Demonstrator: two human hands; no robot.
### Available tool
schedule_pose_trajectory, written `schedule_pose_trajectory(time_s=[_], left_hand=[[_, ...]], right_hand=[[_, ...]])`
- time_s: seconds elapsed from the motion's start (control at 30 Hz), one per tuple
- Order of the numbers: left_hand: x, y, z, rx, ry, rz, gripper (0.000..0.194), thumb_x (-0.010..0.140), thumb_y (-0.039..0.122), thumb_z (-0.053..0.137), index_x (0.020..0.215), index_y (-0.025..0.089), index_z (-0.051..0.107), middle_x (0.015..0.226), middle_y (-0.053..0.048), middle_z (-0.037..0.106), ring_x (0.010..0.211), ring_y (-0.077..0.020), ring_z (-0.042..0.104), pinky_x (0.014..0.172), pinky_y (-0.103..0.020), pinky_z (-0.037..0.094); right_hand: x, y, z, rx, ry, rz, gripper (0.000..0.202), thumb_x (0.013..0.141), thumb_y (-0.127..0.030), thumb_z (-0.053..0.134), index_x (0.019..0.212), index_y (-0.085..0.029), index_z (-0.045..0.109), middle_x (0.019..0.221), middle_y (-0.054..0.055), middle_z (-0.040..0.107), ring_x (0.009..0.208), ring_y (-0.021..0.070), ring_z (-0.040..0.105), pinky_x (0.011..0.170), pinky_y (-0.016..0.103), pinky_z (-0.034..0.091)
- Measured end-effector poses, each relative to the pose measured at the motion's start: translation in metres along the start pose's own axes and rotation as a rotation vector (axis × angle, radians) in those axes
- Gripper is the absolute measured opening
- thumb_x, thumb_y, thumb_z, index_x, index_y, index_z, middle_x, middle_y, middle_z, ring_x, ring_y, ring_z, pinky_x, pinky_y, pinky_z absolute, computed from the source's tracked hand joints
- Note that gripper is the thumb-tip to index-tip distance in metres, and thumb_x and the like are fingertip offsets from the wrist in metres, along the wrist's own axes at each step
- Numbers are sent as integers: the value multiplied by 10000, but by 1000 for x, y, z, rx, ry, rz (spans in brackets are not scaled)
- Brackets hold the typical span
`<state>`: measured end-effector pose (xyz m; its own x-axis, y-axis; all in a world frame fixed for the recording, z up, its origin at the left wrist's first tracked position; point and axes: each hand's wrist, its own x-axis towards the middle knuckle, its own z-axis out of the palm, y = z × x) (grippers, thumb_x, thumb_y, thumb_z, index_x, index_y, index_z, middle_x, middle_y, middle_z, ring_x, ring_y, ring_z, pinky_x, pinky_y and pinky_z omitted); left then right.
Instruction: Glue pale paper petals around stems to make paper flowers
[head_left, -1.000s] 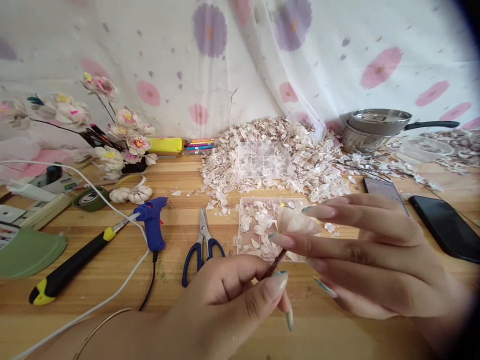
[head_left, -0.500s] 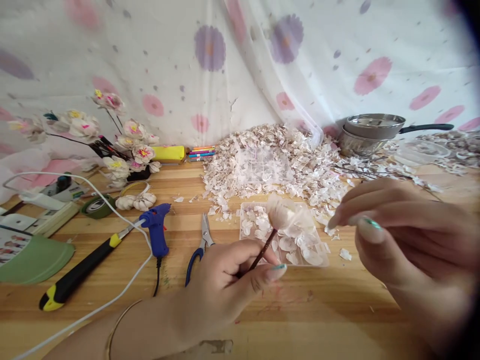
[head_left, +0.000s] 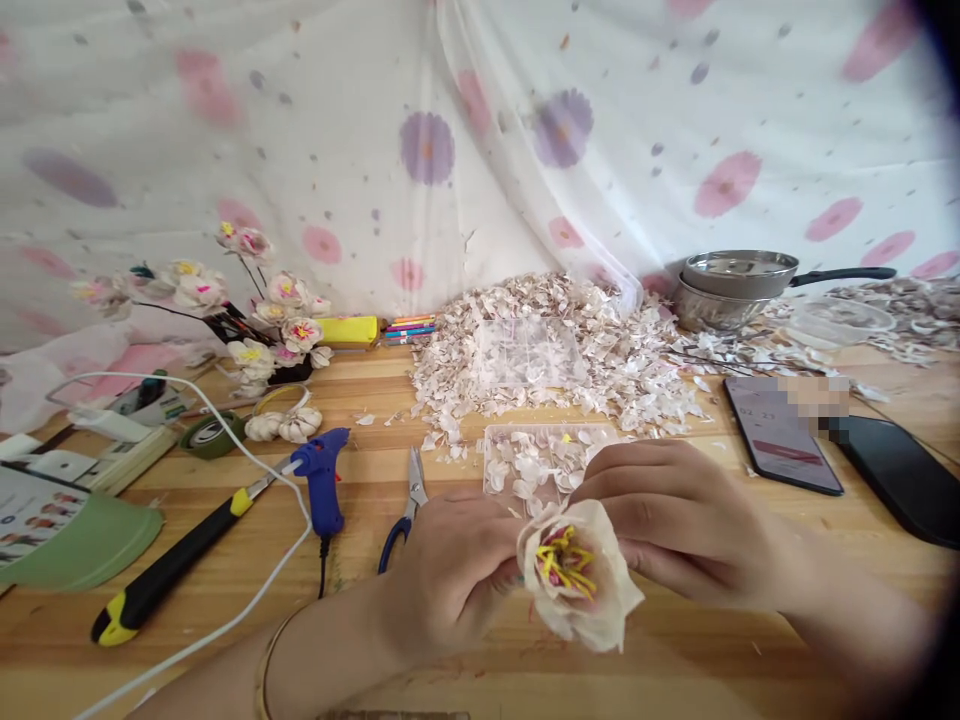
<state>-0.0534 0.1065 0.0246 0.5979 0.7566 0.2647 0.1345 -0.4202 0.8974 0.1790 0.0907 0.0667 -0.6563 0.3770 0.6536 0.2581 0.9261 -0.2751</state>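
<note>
An artificial flower [head_left: 611,600] with pale, papery petals and yellow and pink strands at its centre faces me, tilted toward the camera. My left hand [head_left: 457,570] is closed behind its left side, where the stem is hidden. From the right, my right hand [head_left: 667,520] pinches at the outer petals, its fingertips partly out of sight behind the bloom. Under and beyond the hands lies a clear compartment box [head_left: 491,435] of loose white petals. Blue-handled scissors [head_left: 415,485] lie just left of it, partly covered by my left hand.
A blue glue gun [head_left: 324,485], a black-and-yellow knife [head_left: 172,565] and a white cable lie on the left. Finished flowers [head_left: 289,335] stand behind them. A heap of dried petals [head_left: 450,370] fills the back, beside stacked pans [head_left: 739,280]. Two phones [head_left: 780,430] lie at right.
The flower has tipped over to show its centre and come nearer. My right hand has moved left from the air onto its petals, uncovering the phones. The view has tilted up slightly.
</note>
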Motion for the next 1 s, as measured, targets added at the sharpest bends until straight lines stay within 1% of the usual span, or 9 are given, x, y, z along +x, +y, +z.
schedule_pose_trajectory(time_s=[0.1,0.2,0.27,0.33,0.4,0.47,0.6,0.77,1.0], left_hand=[[-1,-3,0,226,-72,258,109,872,271,579,831,238,675,722,-38,690,671,-188,600,693,-316,437],[-2,2,1,311,-92,333,106,897,261,571,821,219,632,719,-39,690,661,-174,599,664,-298,426],[-3,10,5,210,-90,234,192,933,312,526,792,206,602,675,-35,660,624,-158,585,638,-288,429],[-5,15,11,-61,-84,25,312,983,403,419,787,202,555,591,-1,576,539,-125,541,572,-257,430],[-6,17,18,-405,-108,-176,360,971,515,396,819,208,505,513,52,492,420,-90,456,473,-210,406],[-5,15,25,-659,-178,-281,387,928,578,451,821,209,485,462,78,469,349,-73,402,408,-179,397],[-2,6,31,-946,-282,-343,369,899,539,548,781,192,505,417,82,482,313,-71,420,385,-166,449],[1,-3,34,-1059,-322,-271,339,933,461,535,778,160,547,402,67,505,278,-65,414,341,-144,421],[0,-4,35,-1028,-326,-327,356,924,480,539,766,161,537,405,74,488,253,-53,361,289,-130,367]], right_hand=[[2,-5,-1,-4,-20,-13,272,1036,-246,372,974,-128,609,848,101,729,763,154,649,695,276,504],[3,-9,-1,-4,-30,-30,319,1045,-245,326,925,-132,599,832,90,724,742,150,632,698,278,496],[3,-8,1,-2,-14,-29,319,1041,-247,348,878,-143,602,784,71,708,728,149,611,687,276,483],[1,-5,3,36,0,40,280,1022,-261,428,863,-145,626,744,51,690,711,135,600,665,253,468],[1,0,4,131,-1,181,237,992,-284,510,881,-141,662,740,36,690,695,109,608,651,218,462],[0,4,6,263,3,352,241,965,-324,560,879,-136,686,751,34,703,681,94,623,639,193,473],[0,6,7,558,41,639,319,884,-417,655,762,-126,702,666,38,709,596,107,636,561,187,489],[1,2,7,749,64,886,374,807,-485,718,645,-147,710,593,51,712,520,115,626,495,194,458],[3,0,10,714,77,902,345,789,-477,734,605,-186,724,574,40,709,503,109,599,485,199,434]])
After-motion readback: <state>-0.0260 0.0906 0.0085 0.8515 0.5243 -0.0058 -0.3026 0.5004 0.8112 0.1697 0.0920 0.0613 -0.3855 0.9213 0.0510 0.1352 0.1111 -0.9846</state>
